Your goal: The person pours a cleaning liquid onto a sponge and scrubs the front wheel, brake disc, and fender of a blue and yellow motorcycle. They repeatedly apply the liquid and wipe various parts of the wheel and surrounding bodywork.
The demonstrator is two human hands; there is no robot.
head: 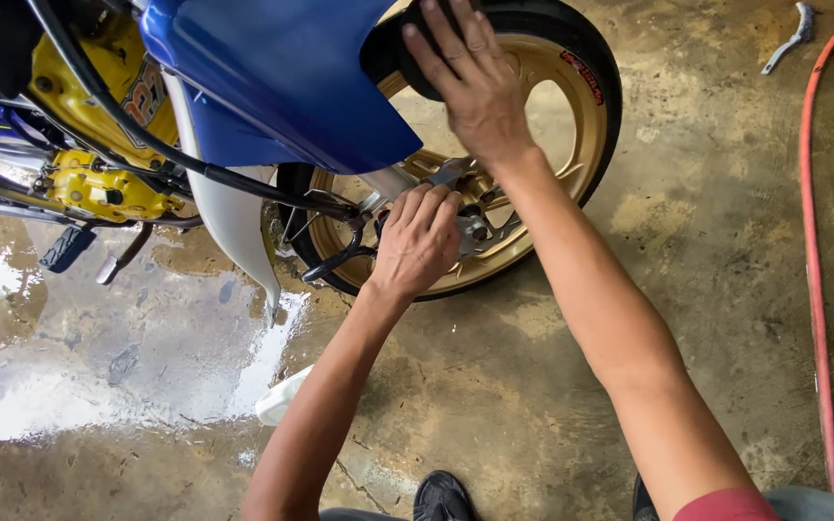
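Observation:
A motorcycle's front wheel [571,87] has a gold rim and a black tyre, partly under a blue fairing [282,77]. My right hand [470,82] lies flat on the top of the tyre, fingers spread. My left hand [417,241] is curled around something at the wheel hub, near the brake caliper [475,232] and the fork end. What the fingers grip is hidden; a bit of grey metal [451,174] shows just above them.
The yellow engine [98,183] and a black footpeg [68,249] are at the left. The concrete floor [127,367] is wet at the left. An orange hose [813,270] runs along the right. A metal tool [789,39] lies top right. A white object [282,397] sits by my left forearm.

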